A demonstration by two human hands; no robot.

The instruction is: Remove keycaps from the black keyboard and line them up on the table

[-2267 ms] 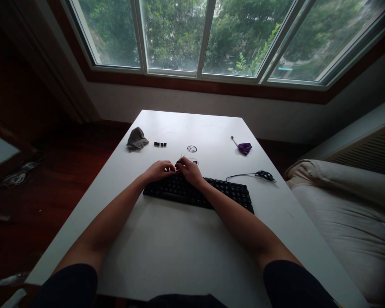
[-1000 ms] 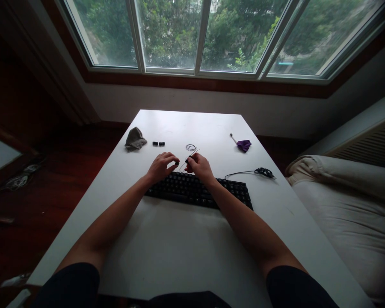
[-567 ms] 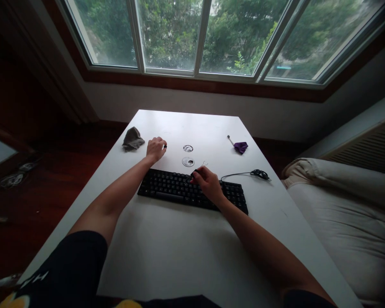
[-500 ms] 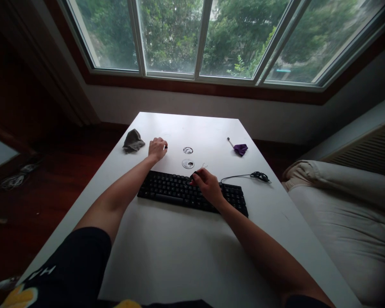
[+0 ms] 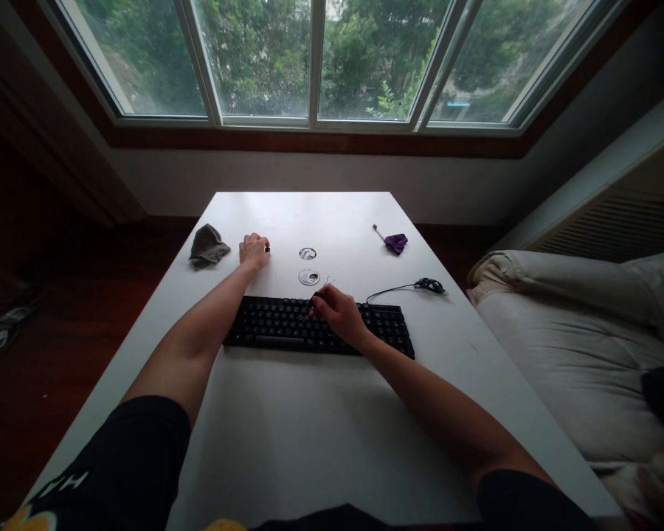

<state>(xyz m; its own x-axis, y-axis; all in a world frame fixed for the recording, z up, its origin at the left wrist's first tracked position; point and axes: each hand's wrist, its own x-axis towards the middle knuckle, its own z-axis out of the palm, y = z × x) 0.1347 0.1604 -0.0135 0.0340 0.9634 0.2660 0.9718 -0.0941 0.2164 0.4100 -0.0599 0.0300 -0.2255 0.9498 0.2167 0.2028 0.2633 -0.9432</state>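
A black keyboard [image 5: 279, 341] lies across the white table, its cable running off to the right. Over its middle, my right hand [image 5: 340, 313] is closed on a wire keycap puller [image 5: 316, 296], whose thin wires stick out past the fingers. Farther back, to the left, my left hand [image 5: 253, 251] rests low at the tabletop. Its fingers are pinched on a small black piece that looks like a keycap [image 5: 267, 250]. Most of that piece is hidden by the fingers.
A grey cloth [image 5: 208, 247] lies left of my left hand. At the back right are a purple cloth [image 5: 395, 243] and a small brush [image 5: 377, 231]. Two round cable-hole fittings [image 5: 308, 277] sit mid-table. The coiled cable [image 5: 430, 285] lies on the right; a cushioned sofa [image 5: 547, 332] stands beyond.
The view has shifted, so the whole table appears farther left. Relative to the table, both hands stay almost where they were, with the same things in them.
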